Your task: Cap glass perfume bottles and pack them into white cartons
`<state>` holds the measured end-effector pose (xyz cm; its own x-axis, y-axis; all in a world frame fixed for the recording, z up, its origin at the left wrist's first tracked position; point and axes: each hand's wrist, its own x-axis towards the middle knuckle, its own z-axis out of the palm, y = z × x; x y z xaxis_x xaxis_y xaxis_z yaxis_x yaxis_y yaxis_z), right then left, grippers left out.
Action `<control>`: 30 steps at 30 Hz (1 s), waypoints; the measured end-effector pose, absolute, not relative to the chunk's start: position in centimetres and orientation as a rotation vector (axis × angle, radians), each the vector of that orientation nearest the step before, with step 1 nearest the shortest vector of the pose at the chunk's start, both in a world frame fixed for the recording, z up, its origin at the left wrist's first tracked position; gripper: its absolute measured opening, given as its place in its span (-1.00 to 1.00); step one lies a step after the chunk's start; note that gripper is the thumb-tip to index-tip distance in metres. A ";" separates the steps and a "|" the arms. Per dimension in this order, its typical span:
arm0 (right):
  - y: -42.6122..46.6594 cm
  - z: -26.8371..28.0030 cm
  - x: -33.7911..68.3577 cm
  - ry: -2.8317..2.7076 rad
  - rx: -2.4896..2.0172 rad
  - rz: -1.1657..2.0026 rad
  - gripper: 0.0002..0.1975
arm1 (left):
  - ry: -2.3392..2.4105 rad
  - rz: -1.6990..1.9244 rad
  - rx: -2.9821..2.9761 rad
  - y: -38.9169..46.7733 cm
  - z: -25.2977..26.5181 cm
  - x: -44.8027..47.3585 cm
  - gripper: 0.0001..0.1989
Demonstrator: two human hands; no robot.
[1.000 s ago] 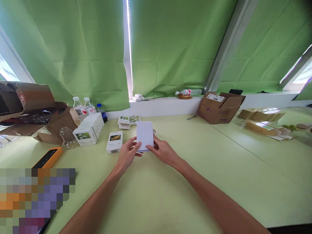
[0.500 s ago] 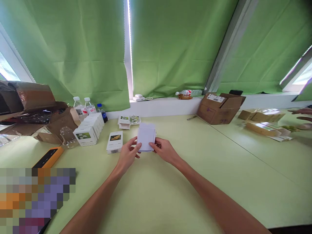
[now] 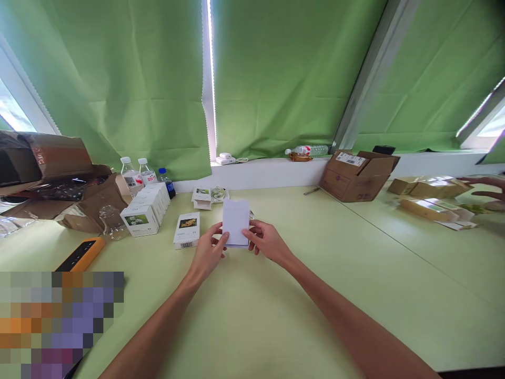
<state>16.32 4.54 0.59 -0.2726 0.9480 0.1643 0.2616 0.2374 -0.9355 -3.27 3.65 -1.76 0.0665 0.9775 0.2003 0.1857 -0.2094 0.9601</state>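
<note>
A small white carton [image 3: 236,222] is held upright above the table, its blank side facing me. My left hand [image 3: 210,244] grips its lower left edge, the thumb on the front and fingers behind. My right hand [image 3: 267,240] pinches the lower right edge in the same way, and a printed bit shows just past that edge. What the far side looks like is hidden. Left of my left hand lies a white box with a yellow-flower picture [image 3: 187,230]. Behind it stands a small open white box [image 3: 202,197] beside a coiled item in clear wrapping [image 3: 218,194].
A row of white boxes [image 3: 139,220], bottles [image 3: 131,176] and an orange-and-black device [image 3: 80,255] are at left. Cardboard boxes stand at far left [image 3: 87,200] and back right [image 3: 349,179]. At the right edge another person's hand [image 3: 487,187] is near flat cartons [image 3: 428,208].
The carton has turned slightly, so less of its right side shows. My right hand's fingers have shifted a little behind it. The other person's hand has moved left.
</note>
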 end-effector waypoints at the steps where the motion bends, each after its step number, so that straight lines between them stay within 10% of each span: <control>1: 4.5 0.6 16.3 -1.700 -1.134 1.066 -0.59 | 1.213 1.230 1.543 3.6 -1.8 -3.3 -0.48; 30: 5.0 0.6 17.0 -1.664 -1.150 1.209 -0.66 | 1.300 1.212 1.642 3.6 -1.6 -3.5 -0.58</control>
